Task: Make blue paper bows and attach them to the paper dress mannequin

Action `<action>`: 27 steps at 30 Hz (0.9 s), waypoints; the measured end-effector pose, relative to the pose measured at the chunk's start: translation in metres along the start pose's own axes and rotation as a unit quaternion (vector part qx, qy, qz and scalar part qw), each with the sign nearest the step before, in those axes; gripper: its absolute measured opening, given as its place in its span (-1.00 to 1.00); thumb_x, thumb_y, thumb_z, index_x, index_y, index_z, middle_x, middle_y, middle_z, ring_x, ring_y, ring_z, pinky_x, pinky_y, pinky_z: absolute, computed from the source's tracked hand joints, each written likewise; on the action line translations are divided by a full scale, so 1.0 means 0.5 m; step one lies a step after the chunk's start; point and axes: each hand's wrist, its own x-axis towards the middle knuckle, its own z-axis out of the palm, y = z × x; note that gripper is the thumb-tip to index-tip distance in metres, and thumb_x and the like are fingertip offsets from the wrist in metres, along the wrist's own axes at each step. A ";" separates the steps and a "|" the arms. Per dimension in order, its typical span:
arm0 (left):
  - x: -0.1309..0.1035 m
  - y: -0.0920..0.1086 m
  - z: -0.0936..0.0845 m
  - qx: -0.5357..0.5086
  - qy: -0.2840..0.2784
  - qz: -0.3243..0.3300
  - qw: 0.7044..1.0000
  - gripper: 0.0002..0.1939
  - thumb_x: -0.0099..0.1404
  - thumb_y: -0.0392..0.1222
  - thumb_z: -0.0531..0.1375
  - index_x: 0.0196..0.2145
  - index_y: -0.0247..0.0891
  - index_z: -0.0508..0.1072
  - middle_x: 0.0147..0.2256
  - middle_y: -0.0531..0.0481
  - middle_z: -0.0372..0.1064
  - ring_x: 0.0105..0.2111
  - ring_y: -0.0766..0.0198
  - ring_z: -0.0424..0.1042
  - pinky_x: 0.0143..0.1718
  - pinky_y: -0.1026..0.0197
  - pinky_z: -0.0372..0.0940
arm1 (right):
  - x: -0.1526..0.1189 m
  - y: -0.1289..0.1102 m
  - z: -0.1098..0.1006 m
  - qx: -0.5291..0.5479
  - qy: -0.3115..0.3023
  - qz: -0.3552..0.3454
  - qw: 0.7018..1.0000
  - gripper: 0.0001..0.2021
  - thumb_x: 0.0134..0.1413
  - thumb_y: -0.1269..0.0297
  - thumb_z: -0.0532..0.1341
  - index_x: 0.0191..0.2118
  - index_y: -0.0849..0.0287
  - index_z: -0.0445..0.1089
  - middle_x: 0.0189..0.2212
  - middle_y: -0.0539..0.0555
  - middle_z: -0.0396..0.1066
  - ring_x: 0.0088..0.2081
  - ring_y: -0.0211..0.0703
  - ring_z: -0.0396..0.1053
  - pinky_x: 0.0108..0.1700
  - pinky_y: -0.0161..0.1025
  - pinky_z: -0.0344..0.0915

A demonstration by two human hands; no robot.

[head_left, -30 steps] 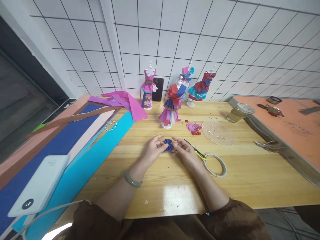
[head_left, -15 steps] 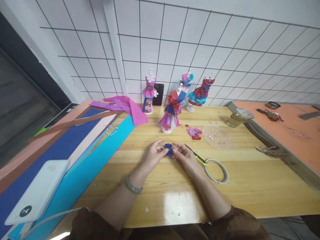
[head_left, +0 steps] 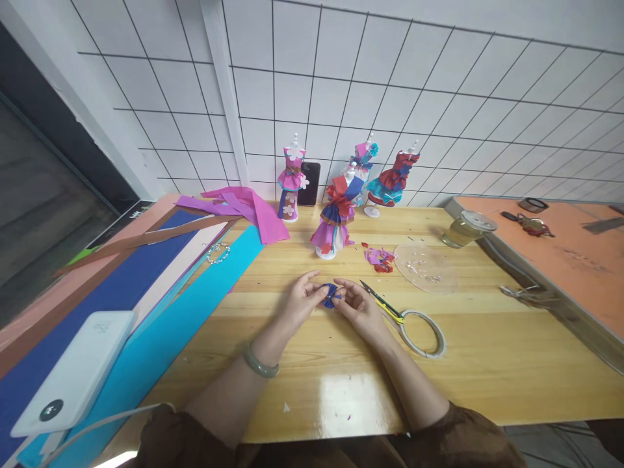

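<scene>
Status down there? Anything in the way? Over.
Left hand, right hand: both pinching pleated blue paper rosette. Slim yellow-black tool lying beside right hand, not blocking.

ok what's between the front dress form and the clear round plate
In the head view, a small heap of pink and red scraps lies between the front dress form and the clear round plate.

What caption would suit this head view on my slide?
Left hand and right hand hold a pleated blue piece before four dressed mannequins on a wooden table.
</scene>
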 end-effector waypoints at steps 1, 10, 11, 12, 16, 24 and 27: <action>0.000 0.000 -0.001 0.003 -0.002 0.004 1.000 -0.44 0.00 -0.20 0.23 -0.04 -0.36 0.18 -0.42 -0.04 0.36 -0.45 0.35 0.35 -0.43 0.32 0.22 | 0.000 0.001 0.000 -0.004 -0.006 -0.001 1.000 -0.59 -0.13 0.26 0.24 -0.08 0.13 0.23 -0.42 -0.01 0.29 -0.36 -0.28 0.26 -0.24 -0.27 0.20; -0.005 -0.003 0.007 0.019 -0.024 0.010 0.999 -0.45 -0.01 -0.25 0.22 -0.05 -0.35 0.18 -0.43 -0.02 0.37 -0.43 0.35 0.35 -0.38 0.29 0.22 | 0.002 -0.001 0.000 -0.003 0.025 -0.012 1.000 -0.64 -0.11 0.23 0.22 -0.12 0.13 0.26 -0.37 0.01 0.27 -0.35 -0.28 0.25 -0.25 -0.28 0.20; -0.006 -0.004 0.009 0.023 -0.034 0.008 0.999 -0.46 -0.01 -0.25 0.22 -0.05 -0.34 0.18 -0.41 -0.03 0.37 -0.42 0.34 0.36 -0.37 0.29 0.22 | 0.003 -0.001 0.000 0.002 0.027 -0.008 1.000 -0.64 -0.12 0.23 0.23 -0.13 0.13 0.27 -0.38 0.01 0.27 -0.35 -0.28 0.25 -0.26 -0.28 0.20; -0.007 -0.005 0.010 0.026 -0.042 0.005 0.999 -0.46 -0.01 -0.25 0.22 -0.05 -0.34 0.18 -0.41 -0.04 0.38 -0.41 0.33 0.36 -0.36 0.28 0.22 | 0.003 0.000 -0.001 0.007 0.029 -0.003 1.000 -0.64 -0.13 0.22 0.23 -0.14 0.13 0.28 -0.39 0.01 0.27 -0.36 -0.28 0.25 -0.28 -0.28 0.20; -0.009 0.002 0.011 0.030 -0.027 0.002 0.999 -0.45 -0.02 -0.23 0.23 -0.06 -0.36 0.19 -0.44 -0.03 0.39 -0.45 0.34 0.37 -0.39 0.29 0.23 | 0.005 -0.001 -0.005 0.032 0.045 0.010 0.998 -0.63 -0.17 0.22 0.26 -0.15 0.13 0.30 -0.43 -0.02 0.26 -0.39 -0.30 0.23 -0.30 -0.30 0.20; -0.006 0.004 -0.001 0.059 -0.002 0.000 0.998 -0.40 -0.01 -0.16 0.22 -0.01 -0.33 0.16 -0.41 -0.05 0.37 -0.49 0.34 0.35 -0.65 0.41 0.12 | 0.004 -0.010 -0.005 0.050 0.068 0.021 0.996 -0.62 -0.16 0.20 0.25 -0.13 0.13 0.29 -0.39 0.01 0.29 -0.36 -0.27 0.26 -0.29 -0.28 0.21; -0.003 -0.002 -0.003 0.060 0.004 0.012 0.998 -0.41 0.01 -0.17 0.21 -0.01 -0.33 0.15 -0.38 -0.06 0.37 -0.45 0.33 0.36 -0.57 0.38 0.20 | 0.003 -0.007 0.000 0.047 0.039 0.031 0.998 -0.59 -0.17 0.23 0.26 -0.11 0.11 0.27 -0.34 0.02 0.31 -0.31 -0.25 0.28 -0.22 -0.25 0.23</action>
